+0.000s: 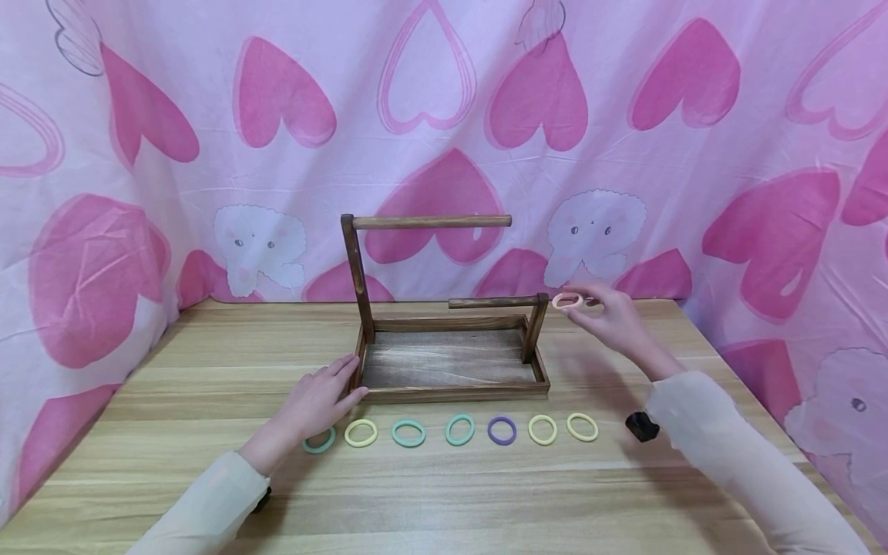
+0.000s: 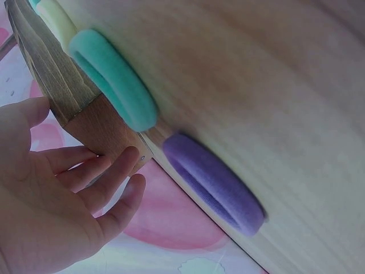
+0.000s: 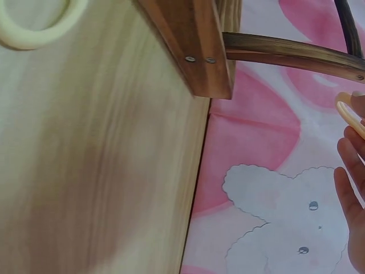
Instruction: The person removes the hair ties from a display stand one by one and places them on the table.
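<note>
A dark wooden rack (image 1: 454, 393), a shallow tray with a tall post and bar at the left and a short one at the right, stands on the table. My left hand (image 1: 315, 399) touches the tray's left end with fingers fairly straight; in the left wrist view, that hand (image 2: 74, 188) holds nothing. Beyond the short post's right side, my right hand (image 1: 607, 314) pinches a peach hair tie (image 1: 558, 305) between thumb and finger. The right wrist view shows this hair tie (image 3: 340, 106) partly, at its right edge. Both bars (image 1: 430, 222) carry nothing.
Hair ties lie in a row before the rack: green (image 1: 460, 430), purple (image 1: 502, 442), yellow (image 1: 582, 438) and several more. Another purple hair tie (image 2: 214, 182) shows in the left wrist view. A pink heart-print curtain (image 1: 423, 177) hangs behind the table (image 1: 444, 501).
</note>
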`<action>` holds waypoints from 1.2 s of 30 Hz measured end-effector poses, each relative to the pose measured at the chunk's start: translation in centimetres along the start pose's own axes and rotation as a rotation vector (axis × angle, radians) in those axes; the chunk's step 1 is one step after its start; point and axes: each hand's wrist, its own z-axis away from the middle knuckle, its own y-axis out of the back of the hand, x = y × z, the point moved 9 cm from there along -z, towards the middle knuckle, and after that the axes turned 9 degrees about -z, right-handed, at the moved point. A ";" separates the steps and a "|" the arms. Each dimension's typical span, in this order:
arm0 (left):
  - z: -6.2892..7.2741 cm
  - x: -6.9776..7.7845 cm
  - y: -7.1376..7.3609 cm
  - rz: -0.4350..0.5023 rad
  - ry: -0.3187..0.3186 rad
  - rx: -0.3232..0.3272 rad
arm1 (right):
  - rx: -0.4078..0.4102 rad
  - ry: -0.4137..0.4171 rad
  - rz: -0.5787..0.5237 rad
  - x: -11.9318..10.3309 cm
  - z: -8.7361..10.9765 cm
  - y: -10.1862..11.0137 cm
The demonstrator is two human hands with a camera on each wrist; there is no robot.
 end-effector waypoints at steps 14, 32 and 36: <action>0.1 0.0 0.1 0.008 -0.007 0.010 | 0.000 -0.006 -0.011 0.6 2.3 0.4; 0.0 0.1 0.2 -0.005 -0.014 0.016 | -0.062 -0.133 -0.055 1.1 5.6 1.0; 0.0 0.1 0.1 -0.006 -0.015 0.016 | -0.071 -0.149 -0.060 -0.8 6.0 1.1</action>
